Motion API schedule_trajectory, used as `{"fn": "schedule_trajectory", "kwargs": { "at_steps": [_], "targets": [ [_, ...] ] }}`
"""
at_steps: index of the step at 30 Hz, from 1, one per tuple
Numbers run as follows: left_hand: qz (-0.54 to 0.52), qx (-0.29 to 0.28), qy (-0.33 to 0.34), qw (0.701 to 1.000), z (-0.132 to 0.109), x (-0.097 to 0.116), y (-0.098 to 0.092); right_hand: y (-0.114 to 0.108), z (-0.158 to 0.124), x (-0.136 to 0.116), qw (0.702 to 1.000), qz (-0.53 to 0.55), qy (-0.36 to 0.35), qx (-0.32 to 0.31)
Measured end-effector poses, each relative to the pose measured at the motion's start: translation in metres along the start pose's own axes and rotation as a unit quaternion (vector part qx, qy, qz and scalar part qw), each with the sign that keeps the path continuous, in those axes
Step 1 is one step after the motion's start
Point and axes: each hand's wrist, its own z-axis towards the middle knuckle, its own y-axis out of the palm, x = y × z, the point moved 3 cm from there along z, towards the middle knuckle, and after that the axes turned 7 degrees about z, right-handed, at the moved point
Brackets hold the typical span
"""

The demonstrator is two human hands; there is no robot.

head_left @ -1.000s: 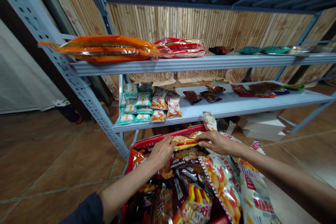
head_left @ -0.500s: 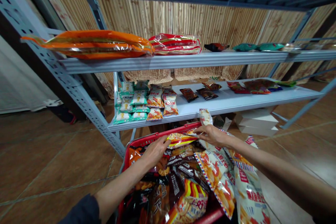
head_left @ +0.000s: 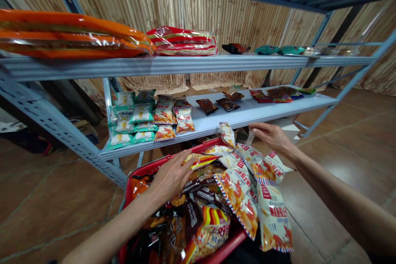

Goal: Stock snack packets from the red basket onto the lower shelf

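Observation:
My left hand (head_left: pixel 173 173) lies over the left part of the red basket (head_left: pixel 145 169), fingers stretched out above a yellow-and-red striped snack bag (head_left: pixel 199 161). It does not visibly grip the bag. My right hand (head_left: pixel 274 135) is in the air to the right of the basket's far rim, fingers extended, with nothing visible in them. Several white shrimp-picture snack bags (head_left: pixel 236 183) are strung together below it. One small bag (head_left: pixel 227 134) stands up at the far rim, and another (head_left: pixel 275 218) hangs over the right side. Dark brown bags (head_left: pixel 198 183) fill the basket's middle.
The lower shelf (head_left: pixel 207 126) carries stacked green-and-white packets (head_left: pixel 142 112), shrimp-picture packets (head_left: pixel 185 119) and small brown packets (head_left: pixel 207 106). The upper shelf (head_left: pixel 185 64) holds large orange packs (head_left: pixel 71 35) and red packs (head_left: pixel 185 41). A metal post (head_left: pixel 62 128) rises at left.
My right hand has left the bags and moved right, clear of them. My left hand's fingers have come forward over the striped bag. The view has shifted to the right.

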Motion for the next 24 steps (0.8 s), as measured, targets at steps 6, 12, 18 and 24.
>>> {"fn": "schedule_trajectory", "kwargs": {
  "at_steps": [6, 12, 18, 24],
  "targets": [
    [-0.176, -0.01, 0.056, 0.983, 0.02, 0.059, -0.015, -0.01, -0.035, 0.044, 0.996, -0.063, 0.053, 0.034],
    [-0.3, -0.034, -0.015, 0.953, 0.039, 0.096, -0.009, -0.019, -0.078, 0.096, 0.979, -0.057, 0.128, 0.146],
    [-0.439, -0.178, -0.1, 0.875, 0.043, 0.136, 0.021, -0.015, -0.11, 0.127, 0.91, 0.142, 0.249, 0.299],
    [-0.526, -0.199, -0.176, 0.808, 0.052, 0.168, 0.043, 0.007, -0.119, 0.125, 0.85, 0.308, 0.31, 0.295]
  ]
}}
